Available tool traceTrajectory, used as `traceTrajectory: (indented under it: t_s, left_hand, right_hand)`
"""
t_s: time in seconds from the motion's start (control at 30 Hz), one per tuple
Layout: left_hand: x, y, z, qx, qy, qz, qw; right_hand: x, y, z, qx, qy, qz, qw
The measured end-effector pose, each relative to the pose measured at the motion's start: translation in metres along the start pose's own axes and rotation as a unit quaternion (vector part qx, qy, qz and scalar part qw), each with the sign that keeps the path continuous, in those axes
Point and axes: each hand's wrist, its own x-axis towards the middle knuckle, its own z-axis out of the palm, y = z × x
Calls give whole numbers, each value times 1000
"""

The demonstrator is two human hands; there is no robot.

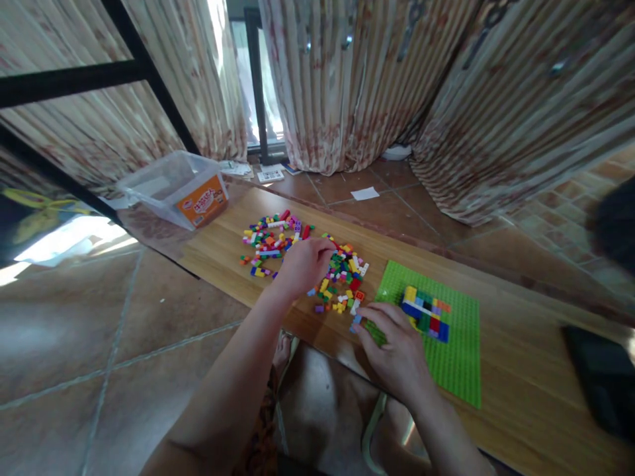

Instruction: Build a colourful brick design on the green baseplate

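My left hand (303,266) rests curled over a scatter of small coloured bricks (297,258) on a wooden board (501,396), fingertips among the pieces; what they hold is hidden. My right hand (397,354) lies at the near left corner of a green baseplate (459,363), its fingers bent and pinched near a few loose bricks (356,311) by the plate's edge. A small block of stacked bricks (426,312) in blue, yellow, red and green stands on the baseplate just beyond my right fingers.
A clear plastic tub with an orange label (181,188) stands at the board's far left end. A dark flat object (602,377) lies at the right. Curtains hang behind, papers (364,194) lie on the tiled floor, and my feet show below the board.
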Motion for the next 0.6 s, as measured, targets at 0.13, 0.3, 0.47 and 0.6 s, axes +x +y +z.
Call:
traceTrajectory:
  t_s: [0.13,0.3,0.47,0.6]
  left_hand:
    - [-1,-4,-3,1,5,-16,1000]
    - [-2,-10,-5,1,11,-22,1000]
    - [0,-13,-3,-12,12,-2,1000]
    - [2,-12,-1,-8,4,3,1000]
  right_hand:
    - [2,5,4,-74,-53,6,996]
    - [3,7,2,-111,-87,27,990]
    - [4,-1,13,-90,-92,32,991]
    - [5,-4,19,-77,-86,32,993]
